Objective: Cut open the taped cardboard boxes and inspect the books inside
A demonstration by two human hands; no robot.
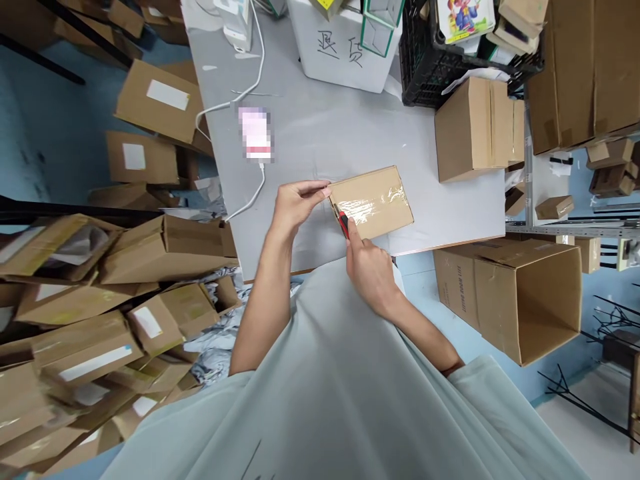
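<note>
From my head camera, the writing I can read best is 退货, handwritten in dark strokes on the pale bin (310,63) at the far side of the table (450,217). On the open carton (490,297) to my right, printed lettering runs sideways; I make out "ROOM", but the rest I can't read surely. The cartons heaped at my left carry white labels (168,95), their text too small to tell. A picture book (465,20) with a cartoon figure lies atop the black crate (417,80), and the display of the phone (256,133), with a white cable (260,183) at its near end, is blurred out.

The small carton (380,197) lies on the table just in front of me, its shiny clear tape (363,208) catching the light. My left hand (299,203) is at its left end, thumb and fingers pinching the far corner. My right hand (370,270) is at its near edge, closed around a red and black cutter (343,224), forefinger stretched along the handle; the cutter points to the carton's left end. The carton sits between my hands and reaches out beyond the right one.
</note>
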